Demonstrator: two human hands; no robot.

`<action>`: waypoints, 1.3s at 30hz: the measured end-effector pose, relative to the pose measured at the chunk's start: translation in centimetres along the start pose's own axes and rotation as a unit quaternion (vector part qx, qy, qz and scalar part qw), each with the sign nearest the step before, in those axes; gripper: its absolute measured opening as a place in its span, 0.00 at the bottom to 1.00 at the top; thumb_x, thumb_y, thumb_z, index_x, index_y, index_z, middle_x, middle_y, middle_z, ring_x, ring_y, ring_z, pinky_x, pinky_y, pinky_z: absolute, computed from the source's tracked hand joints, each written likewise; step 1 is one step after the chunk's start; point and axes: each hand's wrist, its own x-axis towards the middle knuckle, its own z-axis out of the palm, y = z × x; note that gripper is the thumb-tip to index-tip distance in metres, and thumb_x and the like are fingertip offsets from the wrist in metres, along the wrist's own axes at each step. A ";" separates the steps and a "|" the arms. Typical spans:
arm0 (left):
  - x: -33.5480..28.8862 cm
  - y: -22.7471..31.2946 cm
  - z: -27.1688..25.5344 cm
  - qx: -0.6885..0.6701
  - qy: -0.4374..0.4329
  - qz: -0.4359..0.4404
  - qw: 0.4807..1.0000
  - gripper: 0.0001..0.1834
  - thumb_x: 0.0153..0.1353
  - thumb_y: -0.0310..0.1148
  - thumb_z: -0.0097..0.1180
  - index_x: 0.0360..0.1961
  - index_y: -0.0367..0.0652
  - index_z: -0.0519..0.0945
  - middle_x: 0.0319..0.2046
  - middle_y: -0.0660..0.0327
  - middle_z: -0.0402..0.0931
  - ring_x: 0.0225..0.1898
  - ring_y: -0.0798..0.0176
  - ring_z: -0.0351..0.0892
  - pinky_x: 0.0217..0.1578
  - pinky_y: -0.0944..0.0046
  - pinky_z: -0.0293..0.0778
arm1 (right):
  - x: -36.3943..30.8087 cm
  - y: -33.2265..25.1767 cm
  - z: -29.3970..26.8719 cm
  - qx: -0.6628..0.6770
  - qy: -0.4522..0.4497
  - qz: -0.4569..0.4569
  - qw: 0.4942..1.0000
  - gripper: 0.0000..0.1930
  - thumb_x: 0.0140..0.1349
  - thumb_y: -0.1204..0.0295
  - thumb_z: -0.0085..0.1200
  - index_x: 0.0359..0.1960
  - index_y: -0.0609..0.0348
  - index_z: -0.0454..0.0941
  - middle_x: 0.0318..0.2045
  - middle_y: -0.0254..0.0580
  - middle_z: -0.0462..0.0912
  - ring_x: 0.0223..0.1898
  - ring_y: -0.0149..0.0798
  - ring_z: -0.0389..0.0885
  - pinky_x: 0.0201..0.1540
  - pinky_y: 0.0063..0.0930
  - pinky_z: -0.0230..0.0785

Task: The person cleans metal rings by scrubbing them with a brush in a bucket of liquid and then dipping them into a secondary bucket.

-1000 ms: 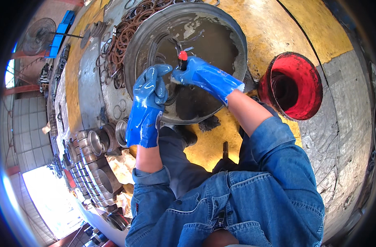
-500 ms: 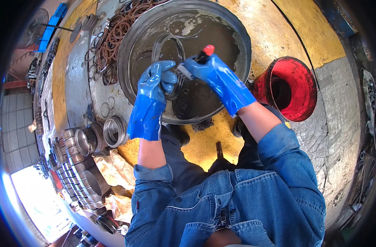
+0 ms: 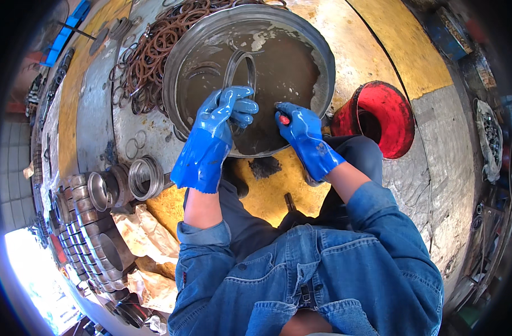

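Observation:
My left hand point(image 3: 215, 120), in a wet blue rubber glove, is closed around the lower part of several thin metal rings point(image 3: 231, 70). The rings stand upright in a bunch over a wide round metal basin point(image 3: 171, 84) of murky grey-brown liquid point(image 3: 287, 61). To the right, over the near side of the basin, my right hand point(image 3: 302, 126) wears a matching glove. It is wrapped round a tool with a red handle end point(image 3: 284, 119); the tool's working end is hidden. The two hands are apart.
A heap of rusty brown rings point(image 3: 155, 67) lies left of the basin. A red bucket point(image 3: 399, 120) with a dark-stained inside stands right. Shiny rings point(image 3: 146, 178), stacked metal cylinders point(image 3: 85, 224) and crumpled brown paper point(image 3: 147, 232) are at the lower left.
My right hand has drawn away from the rings, down and to the right, and turned, with the tool still in it. My left hand and the rings have shifted slightly right.

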 end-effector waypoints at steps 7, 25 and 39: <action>-2.6 0.5 4.4 0.054 0.065 -0.016 0.996 0.21 0.74 0.41 0.48 0.55 0.37 0.82 0.42 0.52 0.86 0.36 0.62 0.84 0.39 0.66 0.78 | 0.6 0.3 0.4 -0.104 -0.087 0.031 0.990 0.10 0.61 0.61 0.57 0.39 0.49 0.85 0.39 0.46 0.87 0.44 0.53 0.86 0.48 0.46 0.78; -4.9 3.2 4.7 0.045 0.018 -0.166 0.985 0.25 0.75 0.40 0.46 0.64 0.31 0.72 0.55 0.47 0.80 0.51 0.54 0.83 0.54 0.55 0.79 | 2.1 0.5 -0.1 -0.087 -0.222 0.075 0.968 0.13 0.63 0.65 0.55 0.47 0.50 0.86 0.46 0.46 0.87 0.50 0.52 0.86 0.52 0.45 0.78; -3.4 1.3 1.8 -0.052 -0.005 -0.162 0.985 0.32 0.66 0.38 0.57 0.67 0.32 0.67 0.54 0.49 0.78 0.50 0.50 0.82 0.54 0.49 0.79 | 2.2 -0.1 -0.6 -0.067 -0.240 0.076 0.966 0.13 0.63 0.68 0.55 0.47 0.49 0.86 0.47 0.46 0.87 0.51 0.52 0.85 0.53 0.44 0.78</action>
